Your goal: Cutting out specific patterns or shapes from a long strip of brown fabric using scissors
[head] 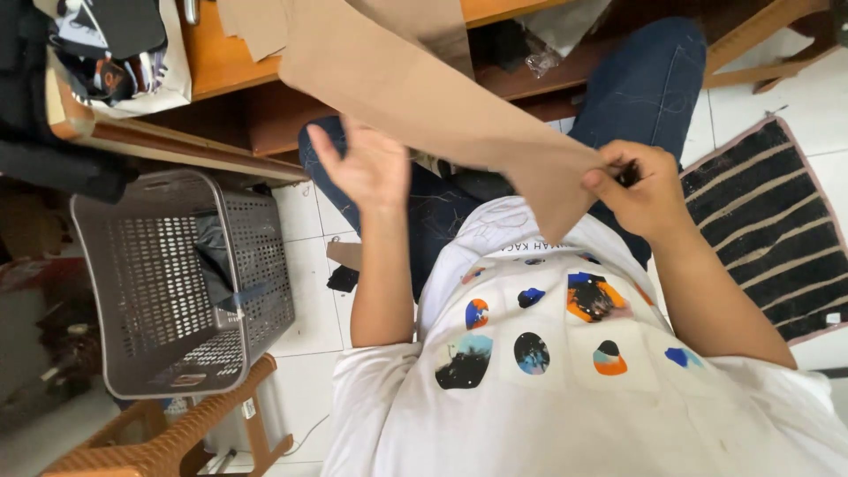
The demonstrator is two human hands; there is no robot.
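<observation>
Seemingly, right hand (649, 190) pinches one tan sheet (424, 88).

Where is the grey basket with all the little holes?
In the head view the grey basket sits low on the left, on a woven stool, beside the person's open left hand and below the wooden table edge.

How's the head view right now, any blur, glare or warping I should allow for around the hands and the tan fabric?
Head view: even daylight, soft shadows, no harsh glare. The white floor tiles at upper right look bright but not blown out. The left hand is slightly motion-blurred; the right hand pinching the tan fabric is sharper. Wide-angle distortion bends the grey basket and the frame edges.
</observation>
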